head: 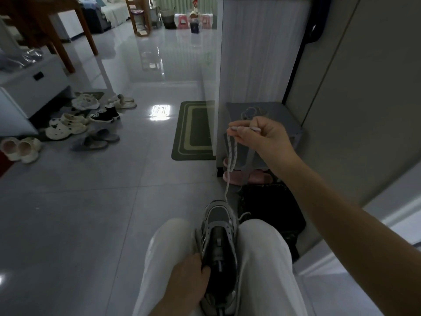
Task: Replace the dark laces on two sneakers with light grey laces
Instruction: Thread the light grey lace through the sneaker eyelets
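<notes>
Sneaker (pixel 219 233) near pink slippers (pixel 259 177), green mat (pixel 193 131)

Grey tiled floor (pixel 79 213) carries white clogs (pixel 66 128), grey slippers (pixel 95 140) and a green mat (pixel 193 131)

No legible txt, labels or nos.

Right arm stretched forward — right hand (pixel 262 136) pinches the light grey lace (pixel 232 153); left hand (pixel 189 281), low, grips the sneaker (pixel 218 216).
</notes>
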Motion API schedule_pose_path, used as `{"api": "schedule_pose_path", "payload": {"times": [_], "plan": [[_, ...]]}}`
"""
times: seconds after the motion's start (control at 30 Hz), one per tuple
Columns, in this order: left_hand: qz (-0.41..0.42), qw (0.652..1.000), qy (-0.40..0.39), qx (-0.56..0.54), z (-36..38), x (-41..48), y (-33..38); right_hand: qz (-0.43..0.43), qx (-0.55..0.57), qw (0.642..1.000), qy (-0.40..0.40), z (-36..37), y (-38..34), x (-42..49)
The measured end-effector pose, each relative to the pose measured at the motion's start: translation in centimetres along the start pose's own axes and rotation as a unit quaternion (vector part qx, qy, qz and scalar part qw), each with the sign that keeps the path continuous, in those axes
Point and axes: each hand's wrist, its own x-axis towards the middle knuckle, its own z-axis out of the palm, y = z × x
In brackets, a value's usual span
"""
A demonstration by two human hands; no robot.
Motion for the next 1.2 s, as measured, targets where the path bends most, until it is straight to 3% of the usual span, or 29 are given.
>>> {"api": "schedule_pose_path", "payload": {"times": [0.17, 0.3, 0.4, 0.47, 0.5, 0.57, 0.67, 0.8, 1.03, 1.13, 1.2], "plan": [[0.014, 1.000, -0.004, -0.008, -0.3, 0.1, -1.2, 0.011, 0.001, 1.000, -0.009, 0.4, 0.6, -0.6], [0.025, 0.998, -0.014, 0.057, -2.1, 0.4, -0.8, 0.021, 0.019, 0.999, -0.022, 1.1, 0.8, -1.4], [0.043, 0.988, 0.145, -0.030, -5.3, 1.3, 0.3, 0.025, 0.010, 0.999, -0.046, 1.5, 0.6, -2.0], [0.094, 0.953, 0.250, -0.143, -7.9, 2.0, 2.1, 0.021, -0.028, 0.996, -0.082, 1.6, 0.7, -2.1], [0.135, 0.935, 0.266, -0.192, -9.3, 2.3, 3.5, 0.014, -0.056, 0.993, -0.102, 1.7, 0.8, -2.2], [0.224, 0.910, 0.247, -0.244, -11.6, 2.9, 6.2, -0.028, -0.134, 0.981, -0.140, 2.0, 0.9, -2.4], [0.286, 0.907, 0.235, -0.201, -13.4, 3.3, 8.6, -0.098, -0.204, 0.964, -0.137, 2.0, 0.9, -2.5], [0.283, 0.892, 0.258, -0.239, -14.5, 4.1, 7.7, -0.084, -0.203, 0.975, -0.042, 0.0, 1.3, -2.2], [0.128, 0.870, 0.278, -0.387, -16.6, 6.8, 1.6, 0.004, -0.396, 0.912, -0.110, -5.2, 6.7, -3.2], [0.075, 0.863, 0.323, -0.382, -17.1, 8.4, -1.7, 0.034, -0.441, 0.890, -0.110, -7.1, 8.7, -3.8], [0.055, 0.882, 0.329, -0.333, -17.3, 9.4, -3.6, 0.057, -0.459, 0.883, -0.078, -8.4, 9.8, -3.7]]}}
